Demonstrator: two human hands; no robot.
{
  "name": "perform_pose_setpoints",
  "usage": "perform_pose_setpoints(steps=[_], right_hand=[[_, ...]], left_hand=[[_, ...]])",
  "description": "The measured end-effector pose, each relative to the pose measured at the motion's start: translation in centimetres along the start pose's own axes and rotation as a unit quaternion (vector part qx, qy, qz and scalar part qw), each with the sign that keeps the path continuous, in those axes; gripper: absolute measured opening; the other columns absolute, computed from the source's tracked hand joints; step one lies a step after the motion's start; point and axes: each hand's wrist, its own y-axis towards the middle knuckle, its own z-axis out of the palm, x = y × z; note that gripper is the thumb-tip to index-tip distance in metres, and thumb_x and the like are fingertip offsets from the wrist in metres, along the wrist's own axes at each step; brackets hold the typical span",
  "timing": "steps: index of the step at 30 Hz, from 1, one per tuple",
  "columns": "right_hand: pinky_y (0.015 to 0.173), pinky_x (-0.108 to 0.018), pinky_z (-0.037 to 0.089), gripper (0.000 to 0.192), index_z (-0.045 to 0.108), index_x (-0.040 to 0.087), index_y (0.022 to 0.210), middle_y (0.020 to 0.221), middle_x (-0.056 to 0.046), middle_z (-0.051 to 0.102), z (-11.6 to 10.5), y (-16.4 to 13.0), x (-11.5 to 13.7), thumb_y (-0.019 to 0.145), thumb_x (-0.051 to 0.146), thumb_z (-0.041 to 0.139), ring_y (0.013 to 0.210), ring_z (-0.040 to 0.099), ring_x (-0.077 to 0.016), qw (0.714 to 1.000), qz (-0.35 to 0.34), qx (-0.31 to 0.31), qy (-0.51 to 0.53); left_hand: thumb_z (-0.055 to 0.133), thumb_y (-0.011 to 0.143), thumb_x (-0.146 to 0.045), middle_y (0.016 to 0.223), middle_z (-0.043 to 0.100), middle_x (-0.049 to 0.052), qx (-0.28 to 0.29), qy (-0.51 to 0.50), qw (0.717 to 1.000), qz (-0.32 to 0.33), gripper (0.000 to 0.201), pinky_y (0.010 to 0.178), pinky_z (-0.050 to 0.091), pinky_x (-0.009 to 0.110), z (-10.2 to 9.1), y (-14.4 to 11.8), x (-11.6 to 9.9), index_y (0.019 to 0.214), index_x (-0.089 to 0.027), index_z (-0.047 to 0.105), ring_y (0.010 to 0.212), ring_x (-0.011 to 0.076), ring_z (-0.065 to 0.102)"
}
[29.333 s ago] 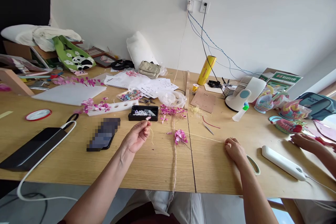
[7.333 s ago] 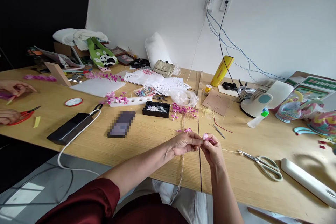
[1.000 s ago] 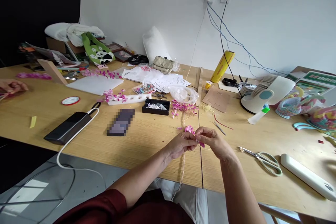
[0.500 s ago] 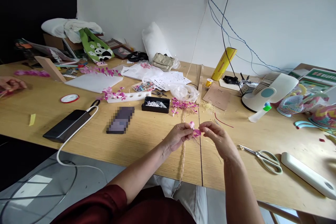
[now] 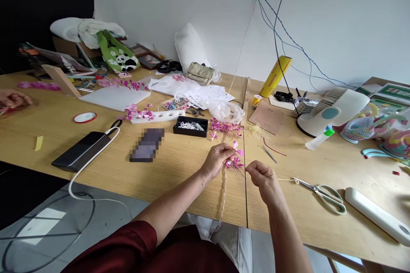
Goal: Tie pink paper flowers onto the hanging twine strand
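Observation:
My left hand (image 5: 218, 158) pinches a small cluster of pink paper flowers (image 5: 234, 161) just above the wooden table (image 5: 179, 170). A twisted tan cord (image 5: 222, 196) hangs from that cluster over the table's front edge. My right hand (image 5: 263, 177) sits a little right and nearer, fingers pinched on a thin thread that runs from the flowers; the thread itself is barely visible. More pink flowers (image 5: 224, 128) lie just beyond my hands.
Scissors (image 5: 323, 196) and a white bar-shaped device (image 5: 376, 216) lie to the right. A black tray (image 5: 190, 126), a phone (image 5: 146, 145) and a power bank (image 5: 79, 156) with a white cable lie left. A fan (image 5: 329, 113) stands back right. Another person's hand (image 5: 13, 99) rests far left.
My right hand has drawn away from the flower cluster, down and to the right. My left hand keeps hold of the flowers and has lifted slightly.

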Motion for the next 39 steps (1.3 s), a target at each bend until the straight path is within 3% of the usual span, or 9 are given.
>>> perform_pose_setpoints(steps=[4, 8, 13, 18, 22, 25, 28, 34, 39], right_hand=[[0.041, -0.021, 0.013, 0.027, 0.052, 0.017, 0.063, 0.044, 0.008, 0.028, -0.2, -0.6, -0.1, 0.073, 0.042, 0.058, 0.039, 0.023, -0.0043, 0.997, 0.048, 0.052, -0.019], [0.039, -0.019, 0.027, 0.031, 0.06, 0.018, 0.086, 0.075, -0.004, 0.06, -3.5, -1.6, -0.3, 0.071, 0.044, 0.057, 0.059, 0.056, -0.0138, 0.98, 0.122, 0.102, -0.116], [0.048, -0.026, 0.038, 0.023, 0.066, 0.022, 0.085, 0.079, -0.006, 0.066, -9.3, -1.6, 0.0, 0.07, 0.036, 0.055, 0.065, 0.058, -0.0197, 0.895, 0.098, -0.105, -0.422], [0.057, -0.029, 0.038, 0.023, 0.066, 0.024, 0.078, 0.092, -0.004, 0.066, -9.2, 0.2, 2.1, 0.071, 0.019, 0.044, 0.074, 0.058, -0.0207, 0.774, -0.035, -0.275, -0.569], [0.064, -0.029, 0.04, 0.023, 0.065, 0.022, 0.08, 0.087, -0.004, 0.067, -7.5, 3.0, 1.8, 0.073, 0.02, 0.044, 0.077, 0.058, -0.0202, 0.815, -0.088, -0.272, -0.504], [0.064, -0.026, 0.042, 0.019, 0.065, 0.021, 0.083, 0.08, -0.003, 0.067, -6.3, 4.8, -0.3, 0.074, 0.022, 0.048, 0.071, 0.06, -0.0175, 0.885, -0.065, -0.057, -0.458], [0.074, -0.027, 0.041, 0.023, 0.064, 0.02, 0.09, 0.093, -0.005, 0.065, -4.5, 5.5, -2.6, 0.07, 0.015, 0.055, 0.084, 0.058, -0.0181, 0.86, -0.074, 0.085, -0.497], [0.064, -0.024, 0.036, 0.015, 0.064, 0.022, 0.083, 0.084, -0.005, 0.062, -2.3, 5.1, -4.2, 0.077, 0.018, 0.051, 0.081, 0.056, -0.0174, 0.794, -0.053, 0.043, -0.604], [0.06, -0.024, 0.035, 0.018, 0.063, 0.021, 0.075, 0.077, -0.004, 0.062, -3.2, 5.3, -4.3, 0.079, 0.025, 0.046, 0.069, 0.055, -0.015, 0.835, -0.088, -0.027, -0.543]], left_hand=[[0.068, 0.065, -0.022, 0.053, 0.051, -0.003, -0.007, -0.012, 1.0, 0.006, 0.015, 0.049, 0.031, 0.018, -0.1, 0.0, -0.1, 0.067, -0.012, 0.058, 0.05, 0.0051, 0.044], [0.071, 0.062, -0.021, 0.055, 0.052, -0.002, 0.036, -0.028, 0.998, -0.037, 0.018, 0.05, 0.032, 0.018, -1.4, 0.1, -1.3, 0.066, -0.011, 0.057, 0.051, 0.0049, 0.046], [0.075, 0.058, -0.021, 0.051, 0.048, -0.004, 0.084, -0.096, 0.988, -0.089, 0.023, 0.045, 0.03, 0.016, -3.5, 0.2, -1.7, 0.062, -0.012, 0.054, 0.045, 0.0036, 0.043], [0.075, 0.057, -0.018, 0.055, 0.048, -0.002, 0.14, -0.095, 0.973, -0.155, 0.02, 0.043, 0.03, 0.016, -4.2, -0.3, -0.6, 0.06, -0.012, 0.056, 0.044, 0.004, 0.046], [0.077, 0.054, -0.02, 0.055, 0.049, -0.002, 0.228, -0.077, 0.954, -0.181, 0.023, 0.04, 0.031, 0.017, -4.0, -0.8, 0.2, 0.055, -0.012, 0.055, 0.043, 0.0047, 0.046], [0.078, 0.052, -0.023, 0.054, 0.05, -0.001, 0.295, -0.059, 0.93, -0.21, 0.026, 0.038, 0.031, 0.017, -3.9, -1.1, 0.3, 0.053, -0.012, 0.055, 0.041, 0.005, 0.045], [0.077, 0.054, -0.023, 0.053, 0.05, -0.001, 0.32, -0.057, 0.92, -0.22, 0.025, 0.037, 0.031, 0.018, -3.6, -1.3, 0.2, 0.054, -0.011, 0.055, 0.04, 0.0052, 0.045], [0.076, 0.055, -0.027, 0.054, 0.049, -0.002, 0.323, -0.048, 0.921, -0.212, 0.029, 0.038, 0.032, 0.018, -3.4, -1.4, 0.1, 0.053, -0.011, 0.053, 0.041, 0.0051, 0.046], [0.077, 0.055, -0.025, 0.055, 0.048, -0.002, 0.298, -0.05, 0.928, -0.218, 0.025, 0.037, 0.031, 0.017, -3.6, -1.4, 0.3, 0.055, -0.012, 0.056, 0.041, 0.0039, 0.044]])
